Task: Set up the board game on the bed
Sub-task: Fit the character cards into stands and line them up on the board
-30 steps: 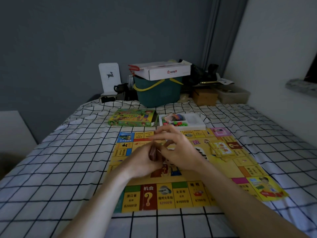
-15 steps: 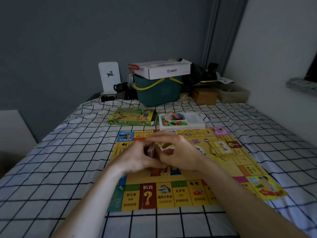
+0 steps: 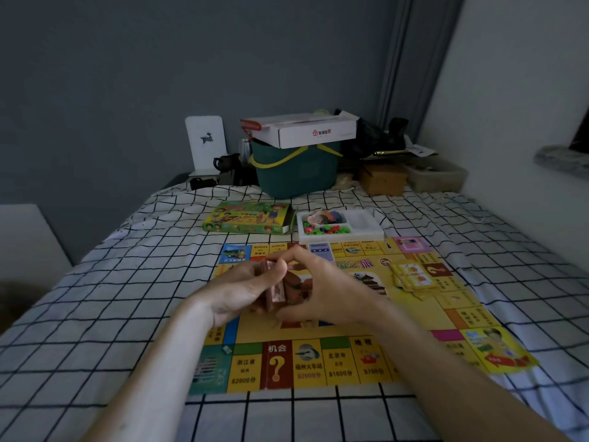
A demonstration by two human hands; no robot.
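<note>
Head view, the only one given: both hands meet over the middle of the game board (image 3: 318, 362), which lies flat on the checked bed (image 3: 127, 282); the left hand (image 3: 242, 288) has its fingers curled round a small stack of reddish-brown cards (image 3: 277, 290), held on edge; the right hand (image 3: 322, 291) pinches the same stack from the other side, forefinger over the top and thumb underneath. Right of the hands a pile of yellow cards (image 3: 414, 277) rests on the board, slightly fanned; beyond the hands, just past the board's far edge, sit a white tray (image 3: 366, 226) of coloured pieces and, left of it, the green game box (image 3: 248, 216).

The stack looks loosely squared, so a slack pinch could let cards slip and scatter across the board; a sweeping right forearm might nudge the yellow pile; leaning on the soft bedding could ruck the board and tilt whatever is set down on it.
</note>
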